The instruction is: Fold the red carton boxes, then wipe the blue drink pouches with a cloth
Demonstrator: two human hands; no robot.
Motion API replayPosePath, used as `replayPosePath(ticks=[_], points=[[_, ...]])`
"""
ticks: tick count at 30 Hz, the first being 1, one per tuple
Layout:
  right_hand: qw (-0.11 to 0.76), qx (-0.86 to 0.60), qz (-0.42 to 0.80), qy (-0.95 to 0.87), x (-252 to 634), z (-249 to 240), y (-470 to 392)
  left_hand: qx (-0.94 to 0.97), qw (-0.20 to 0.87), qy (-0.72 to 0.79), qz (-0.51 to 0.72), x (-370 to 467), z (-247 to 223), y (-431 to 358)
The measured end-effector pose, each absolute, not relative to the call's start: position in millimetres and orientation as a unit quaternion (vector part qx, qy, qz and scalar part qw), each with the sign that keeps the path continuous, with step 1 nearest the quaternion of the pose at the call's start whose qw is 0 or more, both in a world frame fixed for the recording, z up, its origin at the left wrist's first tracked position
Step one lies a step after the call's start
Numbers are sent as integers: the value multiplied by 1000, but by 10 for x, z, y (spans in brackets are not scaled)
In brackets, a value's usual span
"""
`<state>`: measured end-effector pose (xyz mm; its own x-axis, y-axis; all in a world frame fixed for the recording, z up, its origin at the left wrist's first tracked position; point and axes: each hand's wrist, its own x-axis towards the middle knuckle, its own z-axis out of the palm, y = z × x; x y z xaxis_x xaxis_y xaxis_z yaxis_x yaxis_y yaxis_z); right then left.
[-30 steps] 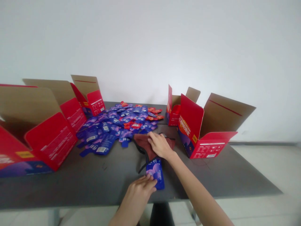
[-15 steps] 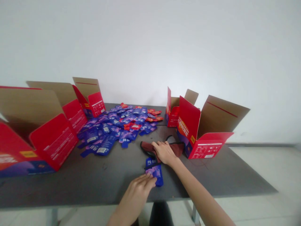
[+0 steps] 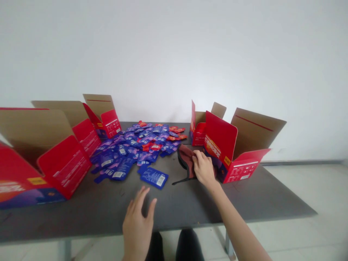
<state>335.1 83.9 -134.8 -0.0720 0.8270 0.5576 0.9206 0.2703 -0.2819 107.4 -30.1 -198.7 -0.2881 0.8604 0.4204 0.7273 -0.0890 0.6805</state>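
Grip closed on black-edged maroon cloth [image 3: 186, 154] just left of the nearer right-side red cardboard box [image 3: 217, 145], the right hand [image 3: 203, 167] probably bunches it for control, while the left hand [image 3: 138, 222], spread and empty, is nearest a flat blue pouch [image 3: 153, 177] farther left.

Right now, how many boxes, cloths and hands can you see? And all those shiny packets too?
Boxes: 5
Cloth: 1
Hands, left hand and right hand: 2
Total: 8
Blue and red packets aren't in the total: they overlap too much to count.
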Motion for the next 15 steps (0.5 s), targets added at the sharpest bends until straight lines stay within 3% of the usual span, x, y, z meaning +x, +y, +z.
replayPosePath(ticks=[2, 5, 9, 15], points=[[338, -590, -71, -730, 3304, -1318, 771, 644, -51, 653, 396, 1043, -1919, -317], [398, -563, -80, -720, 3258, -1219, 600, 705, -116, 648, 264, 1109, -1737, -146], [426, -519, -109, -733, 3239, -1135, 317, 731, -65, 673, 93, 1372, -1562, 216], [427, -489, -114, -752, 3306, -1266, 36, 800, 7, 599, 50, 1460, -1535, 206]])
